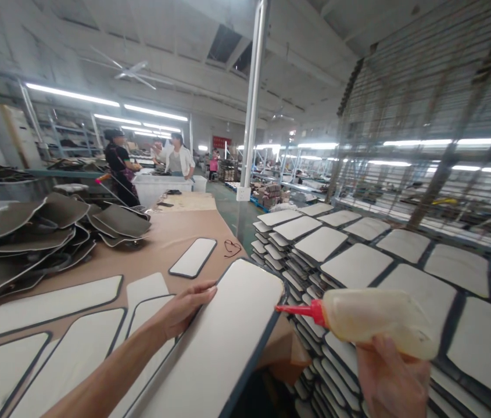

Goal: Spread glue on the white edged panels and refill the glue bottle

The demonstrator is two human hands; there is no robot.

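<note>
My left hand [190,306] grips the left edge of a long white panel [232,325] with rounded corners and a dark border, tilted up off the table. Its thumb lies on the white face; the other fingers are partly hidden behind. In my right hand [391,374] is a translucent squeeze bottle [371,319] of yellowish liquid, held sideways. Its red nozzle [300,311] points left, with the tip at the panel's right edge. Whether any liquid comes out is too small to tell. Similar white panels [75,342] lie on the brown-covered table to the left.
Grey padded pieces [22,226] are heaped at the table's left. A small panel [193,257] and eyeglasses [232,248] lie farther back. Tall stacks of panels [356,264] stand close on the right, below a wire rack [428,110]. Two people [178,157] stand beyond the table.
</note>
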